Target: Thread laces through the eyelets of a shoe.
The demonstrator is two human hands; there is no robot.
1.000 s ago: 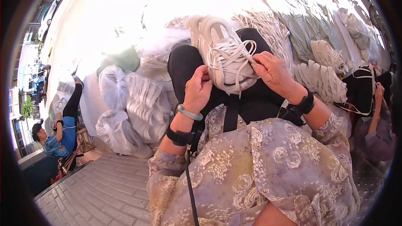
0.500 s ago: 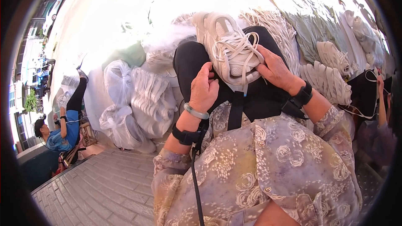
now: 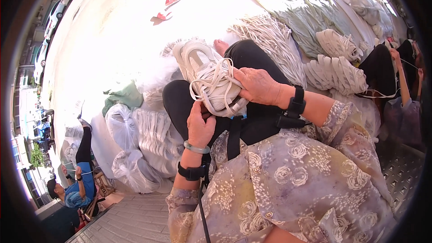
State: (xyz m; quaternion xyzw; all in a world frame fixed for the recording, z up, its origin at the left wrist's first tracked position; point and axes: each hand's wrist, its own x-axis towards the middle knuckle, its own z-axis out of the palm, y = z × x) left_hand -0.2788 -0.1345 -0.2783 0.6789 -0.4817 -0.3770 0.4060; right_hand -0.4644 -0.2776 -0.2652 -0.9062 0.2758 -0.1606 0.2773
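A pale beige-and-white sneaker (image 3: 211,78) rests over my lap between my knees, its toe end toward me. Loose white laces (image 3: 216,74) are threaded through it and loop over its top. My right hand (image 3: 261,87) grips the sneaker's right side near the toe, thumb on top. Curled against the left side of the toe are the fingers of my left hand (image 3: 200,126); its fingertips are partly hidden by the shoe and laces.
Left of my knees lie clear plastic bags (image 3: 130,166) and stacked white shoe pieces (image 3: 155,132). Bundled laces (image 3: 270,40) and rows of sneakers (image 3: 335,74) lie to the right. One person (image 3: 81,184) sits at far left, another person (image 3: 400,112) at far right; both handle white cords.
My left hand has come up against the sneaker's toe, where it was apart before. The sneaker has tilted left, and the whole view has turned a little to the right.
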